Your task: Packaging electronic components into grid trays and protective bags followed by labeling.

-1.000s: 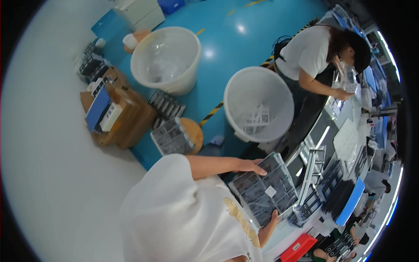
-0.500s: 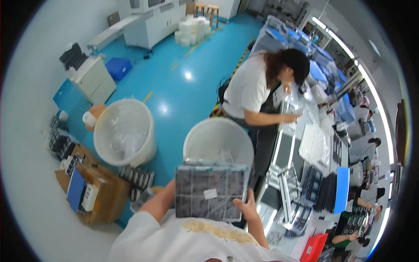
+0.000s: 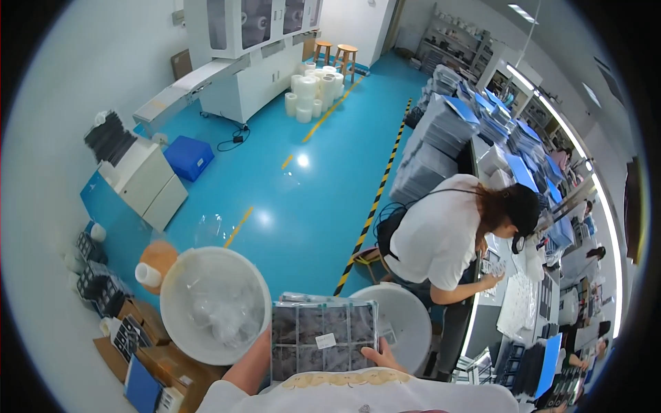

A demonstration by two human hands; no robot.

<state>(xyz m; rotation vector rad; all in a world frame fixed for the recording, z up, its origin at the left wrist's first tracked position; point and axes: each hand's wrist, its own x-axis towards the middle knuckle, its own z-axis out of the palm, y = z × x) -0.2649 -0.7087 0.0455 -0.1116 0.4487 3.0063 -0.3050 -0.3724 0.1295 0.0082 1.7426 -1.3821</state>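
Note:
A flat pack of dark gridded trays (image 3: 323, 341) in clear plastic wrap, with a small white label on top, is held level in front of my chest. My right hand (image 3: 383, 356) grips its right edge, thumb on the top face and fingers tucked out of sight below. From the left, my left forearm (image 3: 248, 361) runs to the pack's other edge; that hand's fingers are hidden behind the pack. Just beyond the pack, partly covered by it, is a white round bin (image 3: 413, 316). Another white bin (image 3: 258, 282) with crumpled clear plastic stands to the left.
A co-worker (image 3: 441, 234) in a white top leans over the workbench (image 3: 513, 310) on the right. Cardboard boxes (image 3: 182, 368) crowd the lower left. Farther off are a blue crate (image 3: 189, 157), white rolls (image 3: 313, 93) and black-yellow floor tape (image 3: 379, 193).
My view has shifted, so the bins and the co-worker appear lower and farther right, and more of the far floor shows. The wrapped pack stays in my hands.

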